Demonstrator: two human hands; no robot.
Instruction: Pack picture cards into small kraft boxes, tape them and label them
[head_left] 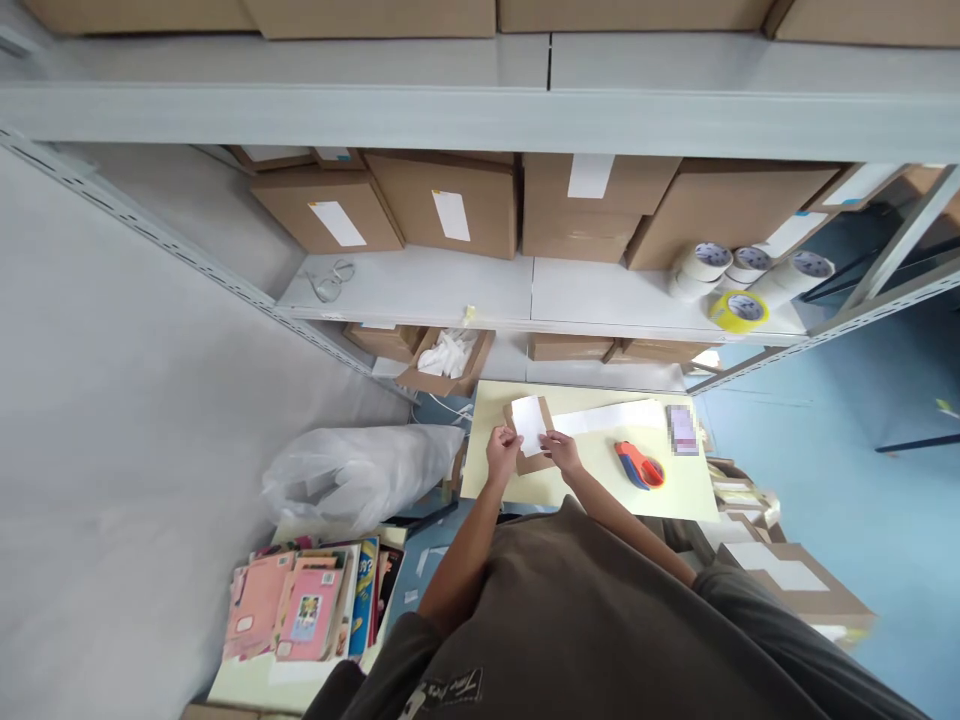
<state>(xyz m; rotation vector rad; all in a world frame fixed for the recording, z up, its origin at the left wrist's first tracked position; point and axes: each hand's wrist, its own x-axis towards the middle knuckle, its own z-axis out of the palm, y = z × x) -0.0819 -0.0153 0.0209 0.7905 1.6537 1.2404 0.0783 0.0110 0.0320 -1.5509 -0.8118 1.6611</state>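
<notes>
A blank white label (529, 424) lies over a small flat brown cardboard box (534, 464) on the pale yellow table. At the label's left edge, my left hand (503, 452) is closed in a pinch. My right hand (562, 450) grips its lower right edge between thumb and fingers. A long white label strip (609, 416) stretches rightward across the table from near my right hand. Farther right sits a red and blue tape dispenser (640, 466), touched by neither hand.
Behind the pale yellow table (592, 490) stands a grey shelf (450, 285) with cardboard boxes and tape rolls (739, 310). A blurred phone-like object (682, 430) lies at the table's right. To the left are a plastic bag (367, 470) and stacked booklets (311, 610).
</notes>
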